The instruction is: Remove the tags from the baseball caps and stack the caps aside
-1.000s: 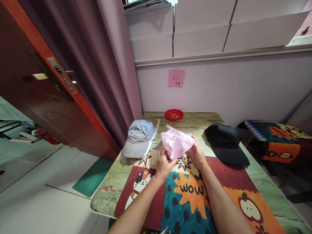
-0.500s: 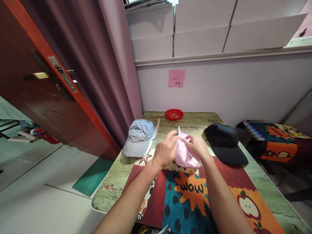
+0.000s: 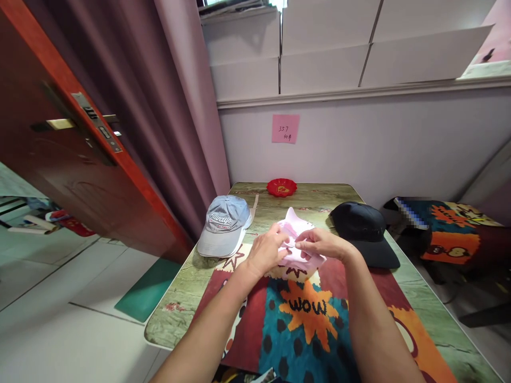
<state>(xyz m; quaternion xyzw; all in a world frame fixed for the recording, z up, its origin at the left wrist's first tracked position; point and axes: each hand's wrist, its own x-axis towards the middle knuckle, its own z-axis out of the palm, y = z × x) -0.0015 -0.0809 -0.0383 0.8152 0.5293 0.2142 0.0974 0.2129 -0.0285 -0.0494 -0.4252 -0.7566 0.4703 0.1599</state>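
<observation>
A soft pink cap [image 3: 304,260] lies on the patterned cloth, partly covered by my hands, with a pointed corner sticking up at its far side. My left hand [image 3: 268,248] is closed on the cap's left edge with bent fingers. From the right, my right hand [image 3: 325,243] pinches a narrow strip of the same cap between thumb and forefinger. The fingertips of both hands are close together over the cap's middle. To the left sits a light blue-grey cap [image 3: 227,218] with lettering on its front. On the right is a black cap [image 3: 359,226], brim towards me.
A red scalloped dish [image 3: 281,187] stands at the table's far edge. The colourful cloth [image 3: 275,319] covers the near part of the wood-patterned table [image 3: 171,308]. A pink note [image 3: 285,128] is on the wall behind. An open door [image 3: 99,159] and a curtain are at left.
The pink cap has flattened and turned, its pointed corner now broader. My left hand has lowered, and my right hand has swung to lie more sideways across the cap. The view has shifted slightly.
</observation>
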